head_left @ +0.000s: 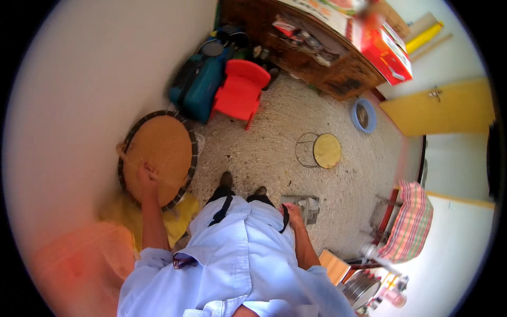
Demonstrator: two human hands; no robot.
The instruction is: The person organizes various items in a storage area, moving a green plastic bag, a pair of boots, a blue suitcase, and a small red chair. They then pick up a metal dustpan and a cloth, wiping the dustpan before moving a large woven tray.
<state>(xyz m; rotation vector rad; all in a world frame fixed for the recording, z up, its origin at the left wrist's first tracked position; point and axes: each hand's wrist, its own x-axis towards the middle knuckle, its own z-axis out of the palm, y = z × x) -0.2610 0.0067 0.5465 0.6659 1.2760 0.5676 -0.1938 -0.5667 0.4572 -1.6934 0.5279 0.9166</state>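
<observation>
My left hand (pixel 148 174) is closed, held over a large round woven tray (pixel 168 138) with a dark wrapped rim at the left wall. A pale loop (pixel 122 152) shows near it at the tray's left edge; whether my fingers hold it is unclear. My right hand (pixel 293 213) hangs beside my hip, its fingers curled in; what they hold, if anything, is hidden. A black strap (pixel 285 217) runs next to it. On the floor just past that hand lies a grey, tray-like object (pixel 311 215) with pale material in it.
A red plastic chair (pixel 240 95) and teal suitcase (pixel 198 87) stand ahead. Farther right are a round stool (pixel 327 151), a blue basin (pixel 364 115) and a wooden cabinet (pixel 346 74). A yellow sheet (pixel 182 217) lies below the tray; a checked cloth (pixel 409 224) hangs at right.
</observation>
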